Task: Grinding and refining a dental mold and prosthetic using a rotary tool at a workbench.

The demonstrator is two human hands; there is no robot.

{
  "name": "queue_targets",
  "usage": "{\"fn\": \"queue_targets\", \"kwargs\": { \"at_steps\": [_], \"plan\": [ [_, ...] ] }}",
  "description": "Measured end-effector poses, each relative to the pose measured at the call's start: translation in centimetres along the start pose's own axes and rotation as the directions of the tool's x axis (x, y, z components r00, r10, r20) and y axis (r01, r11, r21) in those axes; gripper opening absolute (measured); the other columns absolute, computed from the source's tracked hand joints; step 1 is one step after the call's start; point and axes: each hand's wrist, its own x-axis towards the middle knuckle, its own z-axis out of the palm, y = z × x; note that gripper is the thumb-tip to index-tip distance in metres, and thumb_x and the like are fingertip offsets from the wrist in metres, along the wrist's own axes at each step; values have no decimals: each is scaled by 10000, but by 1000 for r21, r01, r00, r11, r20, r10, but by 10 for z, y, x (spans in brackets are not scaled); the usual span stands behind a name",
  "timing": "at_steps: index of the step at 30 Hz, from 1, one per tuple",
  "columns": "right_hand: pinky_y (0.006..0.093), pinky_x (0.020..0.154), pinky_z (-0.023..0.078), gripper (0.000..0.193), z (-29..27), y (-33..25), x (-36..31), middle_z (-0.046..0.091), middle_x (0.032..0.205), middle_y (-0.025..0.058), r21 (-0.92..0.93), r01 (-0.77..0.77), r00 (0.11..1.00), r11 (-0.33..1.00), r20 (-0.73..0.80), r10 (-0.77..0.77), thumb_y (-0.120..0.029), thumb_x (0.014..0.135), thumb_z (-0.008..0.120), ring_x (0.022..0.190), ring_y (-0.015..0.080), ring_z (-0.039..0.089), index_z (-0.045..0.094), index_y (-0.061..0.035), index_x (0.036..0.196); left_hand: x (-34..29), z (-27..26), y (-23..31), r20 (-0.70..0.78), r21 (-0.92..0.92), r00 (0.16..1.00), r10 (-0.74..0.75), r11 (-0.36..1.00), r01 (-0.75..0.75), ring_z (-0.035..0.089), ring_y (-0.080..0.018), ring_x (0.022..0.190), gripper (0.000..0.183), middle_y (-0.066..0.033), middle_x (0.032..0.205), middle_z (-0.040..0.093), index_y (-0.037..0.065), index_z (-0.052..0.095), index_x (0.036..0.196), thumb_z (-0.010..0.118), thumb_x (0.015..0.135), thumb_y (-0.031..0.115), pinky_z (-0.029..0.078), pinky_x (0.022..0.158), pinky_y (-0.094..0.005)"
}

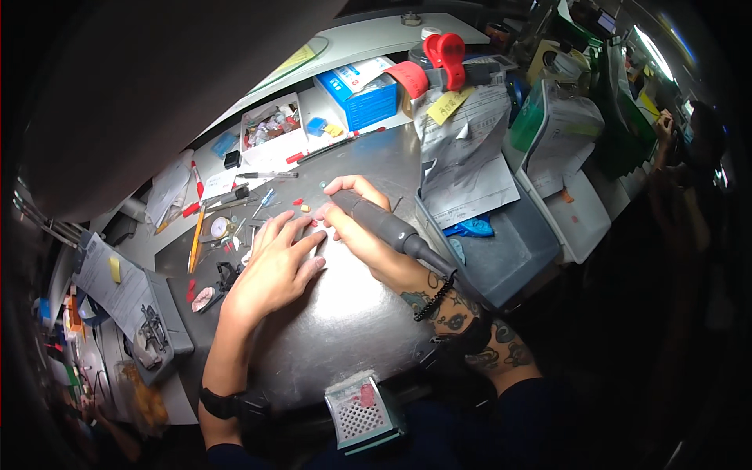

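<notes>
One grey bin (513,258) w/ blue plastic (474,227); R hand (358,239) clamped on handpiece (379,218); L hand (272,268) grip unclear.

Bin (513,262) with papers (470,160) right of right grip (359,233); dental model (204,298) left of left grip (274,262); carton (370,108) behind both.

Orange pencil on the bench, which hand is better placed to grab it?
Probably the left hand: it's nearer the orange pencil, while the right hand holds the dark handpiece. Whether the left holds anything is unclear.

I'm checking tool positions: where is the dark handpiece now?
In the head view, near the centre, the dark handpiece is in the right hand, between the left hand and the grey bin.
</notes>
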Motion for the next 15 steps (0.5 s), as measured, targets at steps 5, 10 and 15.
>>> {"fn": "queue_targets", "kwargs": {
  "at_steps": [5,10,15],
  "plan": [
    [202,538,428,214,-13,7,6,669,831,25,-46,97,995,994,36,-95,-55,875,589,655,23,535,523,-67,1078,17,2,4,19,12,999,36,999,-37,398,-369,1252,423,-168,1295,492,-5,553,1221,614,842,171,317,1056,-472],
    [200,558,409,155,7,24,12,626,795,-14,-112,305,952,946,42,-302,-104,877,634,689,12,518,555,-86,1009,10,-7,0,20,-29,1000,-17,999,17,425,-369,1196,388,-182,1221,506,-11,565,1190,609,825,113,340,1015,-451],
    [242,523,415,308,-4,-38,-8,601,670,86,223,166,966,961,157,-204,-374,979,466,598,141,599,473,-66,963,4,-22,9,10,-176,999,-35,984,36,436,-349,1165,379,-176,1224,511,-35,569,1180,606,818,74,345,1011,-411]
  ]
}}
